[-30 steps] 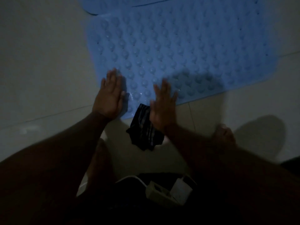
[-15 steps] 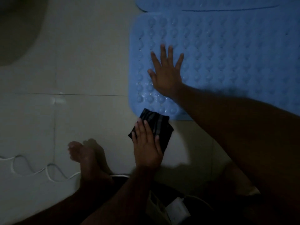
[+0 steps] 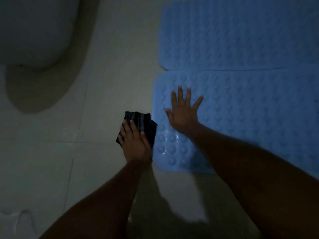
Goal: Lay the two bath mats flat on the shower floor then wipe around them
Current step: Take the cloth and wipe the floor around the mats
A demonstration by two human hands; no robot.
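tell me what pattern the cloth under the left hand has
Dark with pale stripes, on the cloth in the head view.

Dim light. White rounded toilet base (image 3: 32, 30) top left, casting a broad shadow on floor just below it. Thin white cable (image 3: 20, 216) loops at bottom left corner, blurry, well apart from toilet.
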